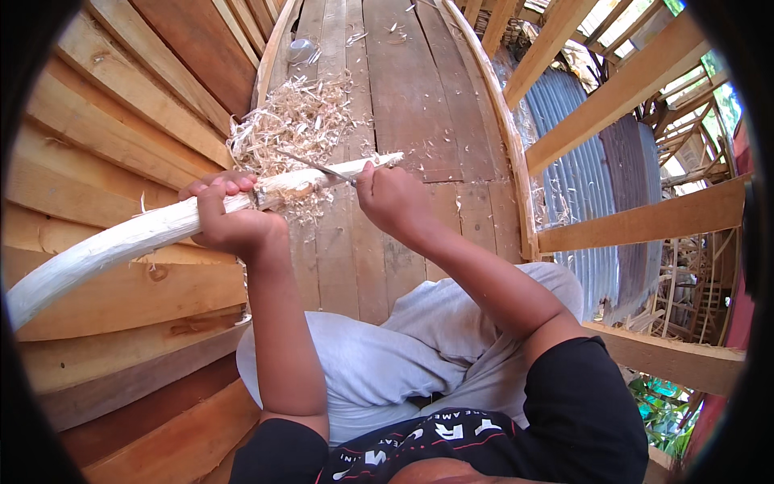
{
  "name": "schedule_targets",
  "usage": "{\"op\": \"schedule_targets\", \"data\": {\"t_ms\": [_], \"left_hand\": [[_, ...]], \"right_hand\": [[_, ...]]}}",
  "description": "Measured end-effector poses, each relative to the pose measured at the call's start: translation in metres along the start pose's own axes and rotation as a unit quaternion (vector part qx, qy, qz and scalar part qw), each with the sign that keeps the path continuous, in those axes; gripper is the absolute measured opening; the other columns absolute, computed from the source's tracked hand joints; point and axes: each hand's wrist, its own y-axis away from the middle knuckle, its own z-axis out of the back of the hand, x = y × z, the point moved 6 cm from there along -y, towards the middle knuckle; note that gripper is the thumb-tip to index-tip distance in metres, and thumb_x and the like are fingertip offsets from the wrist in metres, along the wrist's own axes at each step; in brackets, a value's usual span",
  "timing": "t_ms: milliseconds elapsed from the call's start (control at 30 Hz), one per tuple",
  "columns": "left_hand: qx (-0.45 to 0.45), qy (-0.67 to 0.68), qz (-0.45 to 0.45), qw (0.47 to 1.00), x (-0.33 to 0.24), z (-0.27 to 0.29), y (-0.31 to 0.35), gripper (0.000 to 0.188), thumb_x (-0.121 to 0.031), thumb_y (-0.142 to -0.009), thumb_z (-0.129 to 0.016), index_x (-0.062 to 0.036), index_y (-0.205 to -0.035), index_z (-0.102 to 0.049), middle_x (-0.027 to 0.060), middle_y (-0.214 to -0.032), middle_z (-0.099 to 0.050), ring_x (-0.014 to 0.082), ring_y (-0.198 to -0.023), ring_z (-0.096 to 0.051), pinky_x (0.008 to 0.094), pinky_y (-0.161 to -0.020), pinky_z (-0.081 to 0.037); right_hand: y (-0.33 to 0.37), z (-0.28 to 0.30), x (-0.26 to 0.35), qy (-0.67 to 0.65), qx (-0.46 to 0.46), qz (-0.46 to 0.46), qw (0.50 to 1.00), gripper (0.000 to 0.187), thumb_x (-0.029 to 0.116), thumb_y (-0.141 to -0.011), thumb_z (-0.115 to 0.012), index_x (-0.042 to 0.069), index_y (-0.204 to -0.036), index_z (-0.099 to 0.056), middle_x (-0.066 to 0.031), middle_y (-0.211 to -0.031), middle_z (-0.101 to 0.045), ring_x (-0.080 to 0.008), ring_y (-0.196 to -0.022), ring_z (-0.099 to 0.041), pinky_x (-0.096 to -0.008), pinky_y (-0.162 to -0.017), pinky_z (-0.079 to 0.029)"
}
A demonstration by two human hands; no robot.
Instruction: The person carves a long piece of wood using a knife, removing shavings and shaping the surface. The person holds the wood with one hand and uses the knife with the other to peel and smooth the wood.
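A long, pale, peeled wooden pole (121, 235) runs from the left rim across to the middle, its far end whittled narrower. My left hand (230, 211) is closed around it beside a rougher, darker patch. In my right hand (393, 200) is a knife (318, 167); its thin blade points to the upper left and lies across the narrowed part of the pole. My fist hides most of the knife's handle. A heap of curled wood shavings (294, 117) lies on the plank floor (411, 81) just beyond the pole, with loose chips scattered around.
A wall of overlapping boards (121, 153) stands close on my left. A clear plastic cup (301, 52) sits on the far floor. On my right are an open wooden railing (645, 214) and corrugated metal sheets (576, 161). My bent legs (387, 347) take up the near floor.
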Motion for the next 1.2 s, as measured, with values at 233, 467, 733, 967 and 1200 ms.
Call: {"op": "schedule_targets", "data": {"t_ms": [233, 467, 733, 967, 1200], "left_hand": [[0.000, 0.011, 0.021, 1.000, -0.002, -0.004, 0.003, 0.018, -0.003, -0.065, -0.049, -0.0084, -0.078, -0.039, 0.0036, -0.056, -0.039, 0.0171, -0.048, -0.043, 0.0305, -0.055, -0.045], [0.020, 0.024, 0.033, 0.999, 0.000, -0.009, 0.005, 0.019, -0.003, -0.067, -0.049, -0.0096, -0.081, -0.039, 0.0029, -0.056, -0.039, 0.0165, -0.049, -0.044, 0.0298, -0.055, -0.044], [0.077, 0.039, 0.043, 0.995, 0.000, -0.014, 0.006, 0.017, -0.005, -0.068, -0.048, -0.0098, -0.082, -0.039, 0.0034, -0.058, -0.039, 0.0157, -0.049, -0.041, 0.0297, -0.054, -0.043], [0.046, 0.006, 0.048, 0.998, -0.001, -0.007, 0.004, 0.012, -0.009, -0.070, -0.047, -0.0139, -0.079, -0.041, -0.0009, -0.060, -0.035, 0.0132, -0.055, -0.038, 0.0284, -0.059, -0.039], [0.071, 0.014, 0.051, 0.996, -0.002, -0.006, 0.002, 0.013, -0.009, -0.070, -0.048, -0.0144, -0.078, -0.040, -0.0012, -0.060, -0.035, 0.0128, -0.056, -0.038, 0.0296, -0.060, -0.038]], "right_hand": [[-0.005, -0.007, -0.021, 0.018, -0.026, -0.053, 0.998, 0.058, 0.033, -0.098, -0.030, -0.003, -0.069, -0.065, -0.0275, -0.074, -0.064, -0.0469, -0.073, -0.062, -0.0558, -0.074, -0.049], [-0.031, -0.020, -0.078, 0.033, -0.049, -0.120, 0.991, 0.053, 0.031, -0.096, -0.035, -0.001, -0.068, -0.067, -0.0269, -0.072, -0.064, -0.0451, -0.070, -0.064, -0.0528, -0.073, -0.052], [-0.042, -0.018, -0.131, 0.072, -0.036, -0.147, 0.986, 0.057, 0.032, -0.098, -0.032, -0.005, -0.069, -0.063, -0.0283, -0.080, -0.064, -0.0468, -0.078, -0.062, -0.0540, -0.075, -0.050], [-0.026, -0.008, -0.039, 0.010, 0.004, -0.103, 0.995, 0.055, 0.033, -0.097, -0.034, -0.005, -0.071, -0.065, -0.0294, -0.080, -0.064, -0.0479, -0.078, -0.062, -0.0549, -0.078, -0.048], [-0.019, 0.005, -0.017, 0.024, 0.015, -0.073, 0.997, 0.053, 0.031, -0.095, -0.035, -0.005, -0.070, -0.065, -0.0301, -0.077, -0.063, -0.0477, -0.076, -0.062, -0.0552, -0.077, -0.049]]}}
